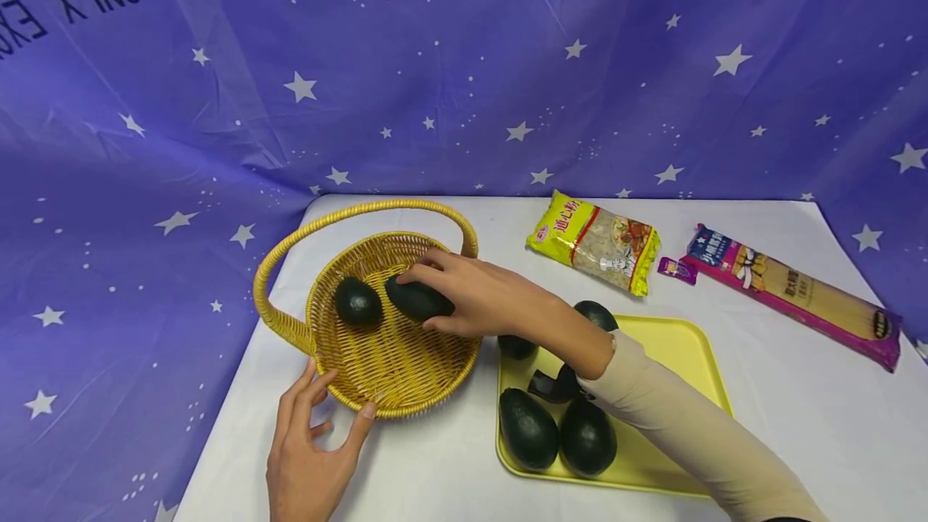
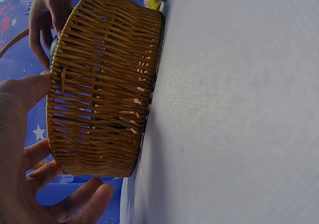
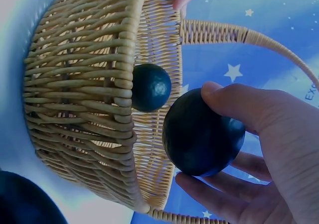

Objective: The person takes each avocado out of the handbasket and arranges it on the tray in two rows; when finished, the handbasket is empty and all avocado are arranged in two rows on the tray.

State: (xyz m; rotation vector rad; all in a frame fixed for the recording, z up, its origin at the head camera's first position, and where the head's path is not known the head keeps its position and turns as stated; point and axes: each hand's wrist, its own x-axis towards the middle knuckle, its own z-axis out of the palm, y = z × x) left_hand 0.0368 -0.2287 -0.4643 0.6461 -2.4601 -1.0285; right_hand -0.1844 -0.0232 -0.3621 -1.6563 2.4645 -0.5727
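Observation:
In the head view my right hand [image 1: 471, 295] holds a dark green avocado [image 1: 416, 300] inside the yellow wicker basket [image 1: 391, 365]. The right wrist view shows thumb and fingers curled round this avocado [image 3: 199, 134], at the basket's opening. A second avocado [image 1: 358, 302] lies in the basket, left of the held one. At the basket's near left side, my left hand [image 1: 312, 449] has its fingers spread. Its thumb [image 2: 37, 87] touches the rim in the left wrist view, and its other fingers lie loosely along the basket's side.
Right of the basket, a yellow tray [image 1: 677, 349] bears several more avocados [image 1: 529, 429], partly hidden by my right forearm. Behind it lie a yellow pasta bag [image 1: 598, 242], a small purple packet [image 1: 677, 270] and a long noodle pack [image 1: 793, 292]. The basket's handle [image 1: 377, 206] arches upright.

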